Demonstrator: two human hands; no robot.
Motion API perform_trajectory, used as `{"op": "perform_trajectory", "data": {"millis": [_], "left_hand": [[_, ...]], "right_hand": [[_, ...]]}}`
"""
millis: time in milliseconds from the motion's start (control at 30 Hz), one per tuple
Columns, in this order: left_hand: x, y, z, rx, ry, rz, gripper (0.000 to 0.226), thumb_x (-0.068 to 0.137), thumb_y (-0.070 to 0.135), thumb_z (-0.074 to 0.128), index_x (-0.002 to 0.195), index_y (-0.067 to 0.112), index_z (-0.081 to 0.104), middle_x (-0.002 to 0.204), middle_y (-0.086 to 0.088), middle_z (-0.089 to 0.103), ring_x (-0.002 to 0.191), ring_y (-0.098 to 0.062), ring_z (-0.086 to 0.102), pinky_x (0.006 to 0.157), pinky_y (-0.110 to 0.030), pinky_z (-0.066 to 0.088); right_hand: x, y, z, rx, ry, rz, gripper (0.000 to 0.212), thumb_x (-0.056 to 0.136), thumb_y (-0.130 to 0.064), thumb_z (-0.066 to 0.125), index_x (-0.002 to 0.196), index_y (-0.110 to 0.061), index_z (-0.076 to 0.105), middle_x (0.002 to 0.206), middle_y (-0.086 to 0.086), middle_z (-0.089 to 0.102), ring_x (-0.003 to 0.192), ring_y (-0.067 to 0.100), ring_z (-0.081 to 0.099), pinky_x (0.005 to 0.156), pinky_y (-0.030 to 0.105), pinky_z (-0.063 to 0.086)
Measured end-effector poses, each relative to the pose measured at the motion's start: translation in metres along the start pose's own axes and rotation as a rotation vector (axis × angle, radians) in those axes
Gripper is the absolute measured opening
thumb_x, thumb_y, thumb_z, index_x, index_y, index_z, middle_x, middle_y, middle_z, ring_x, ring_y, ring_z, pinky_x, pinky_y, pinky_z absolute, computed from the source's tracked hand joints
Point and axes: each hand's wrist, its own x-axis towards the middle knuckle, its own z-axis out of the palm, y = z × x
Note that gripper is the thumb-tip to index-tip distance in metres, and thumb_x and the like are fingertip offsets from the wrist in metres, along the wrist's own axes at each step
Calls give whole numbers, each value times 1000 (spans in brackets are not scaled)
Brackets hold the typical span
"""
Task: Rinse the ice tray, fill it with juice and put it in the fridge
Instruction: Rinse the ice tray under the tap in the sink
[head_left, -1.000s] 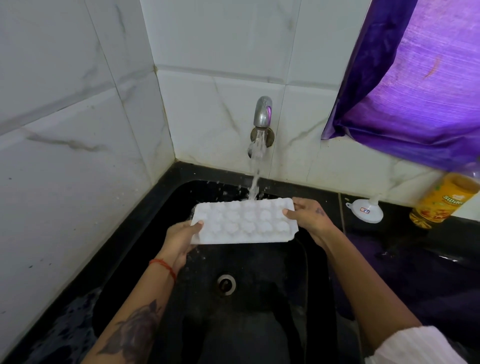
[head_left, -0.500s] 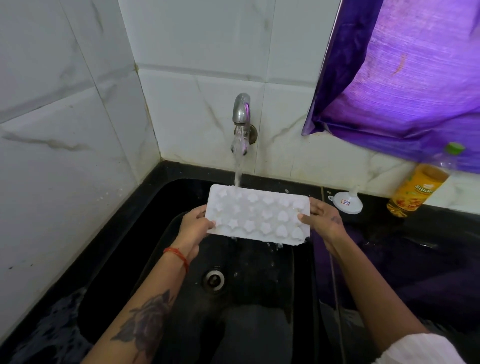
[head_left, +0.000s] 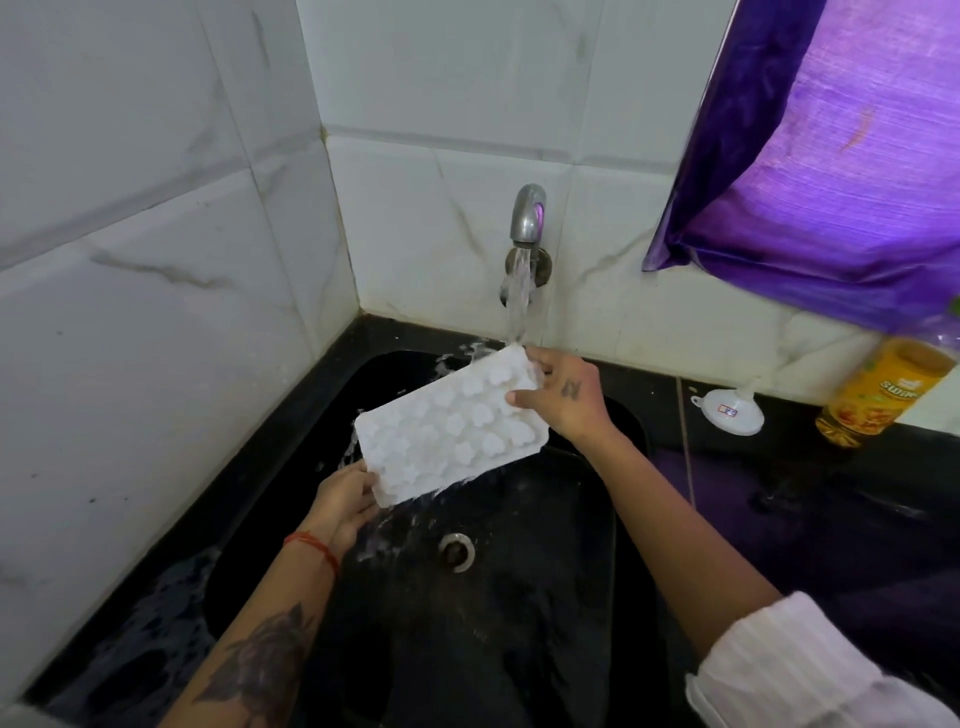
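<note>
The white ice tray (head_left: 447, 426) with shaped cavities hangs tilted over the black sink (head_left: 519, 649), its far right end raised under the running tap (head_left: 525, 218). Water strikes that raised end and runs off the lower edge. My left hand (head_left: 345, 501) grips the tray's low near-left corner. My right hand (head_left: 563, 397) grips the high far-right end, thumb on top. A bottle of yellow juice (head_left: 878, 400) with a green cap stands on the counter at the right, partly behind the curtain.
A small white funnel (head_left: 727, 410) lies on the black counter (head_left: 857, 519) between sink and bottle. A purple curtain (head_left: 841, 156) hangs over the right wall. White tiled walls close the left and back. The drain (head_left: 456, 552) sits mid-sink.
The tray has tipped from nearly level to a steep tilt, right end up toward the tap and left end down. Both hands kept their grips. The camera shifted leftward.
</note>
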Motion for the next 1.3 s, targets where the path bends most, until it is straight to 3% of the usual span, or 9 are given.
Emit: {"op": "perform_trajectory", "data": {"millis": [133, 367, 567, 667, 800, 933, 1067, 1200, 1300], "left_hand": [[-9, 6, 10, -114, -61, -27, 30, 99, 31, 38, 118, 14, 54, 111, -3, 60, 79, -16, 55, 63, -31, 44], [-18, 10, 53, -352, -236, -82, 72, 90, 60, 35, 136, 4, 42, 139, -18, 47, 126, -34, 46, 99, -44, 39], [-31, 23, 82, -453, -258, -56, 35, 90, 39, 56, 83, 5, 53, 90, -13, 57, 83, -25, 60, 69, -37, 53], [-32, 23, 88, -422, -283, 14, 11, 92, 6, 48, 90, 4, 59, 95, -14, 61, 85, -24, 61, 72, -34, 52], [-36, 22, 79, -357, -382, 79, 47, 91, -3, 41, 138, -2, 39, 135, -22, 51, 123, -35, 50, 108, -46, 37], [-38, 29, 64, -253, -413, 162, 43, 90, -5, 38, 132, -2, 48, 130, -21, 56, 118, -34, 54, 94, -39, 47], [-25, 32, 36, -192, -308, 142, 43, 91, -4, 38, 130, 10, 51, 119, -11, 62, 105, -27, 60, 80, -36, 51], [-5, 24, 7, -107, -180, 64, 46, 93, -5, 37, 135, 11, 46, 129, -12, 56, 114, -30, 56, 84, -42, 47], [5, 15, -2, -104, -138, 16, 45, 93, -8, 35, 134, 7, 45, 133, -15, 53, 119, -32, 53, 84, -43, 46]], "right_hand": [[-7, 17, -11, 5, 92, 48, 55, 71, -4, 76, 123, -12, 59, 118, 6, 65, 107, 21, 61, 93, 31, 49], [-44, 65, -38, 324, 296, 348, 25, 88, -34, 53, 111, -26, 60, 116, -2, 63, 102, 14, 59, 92, 37, 49], [-65, 83, -59, 841, 470, 420, 30, 94, -24, 49, 71, -8, 59, 100, 11, 68, 99, 20, 61, 85, 34, 50], [-68, 92, -59, 745, 463, 408, 16, 86, 3, 56, 92, -11, 62, 108, 8, 63, 93, 15, 59, 74, 20, 48], [-66, 104, -61, 705, 319, 504, 52, 82, 14, 52, 131, -6, 48, 123, 8, 54, 95, 16, 59, 77, 24, 47], [-59, 101, -51, 566, 201, 597, 55, 82, 14, 52, 132, -6, 46, 125, 12, 59, 99, 24, 60, 78, 29, 47], [-47, 76, -29, 382, 210, 462, 46, 79, 11, 59, 118, -14, 58, 92, -10, 66, 72, -3, 56, 55, 11, 44], [-34, 42, -11, 240, 199, 311, 59, 74, 8, 66, 129, -9, 53, 116, 6, 64, 98, 19, 63, 85, 33, 54], [-28, 19, -4, 143, 153, 162, 54, 72, 3, 67, 123, -13, 60, 107, 1, 67, 101, 21, 64, 91, 40, 53]]}}
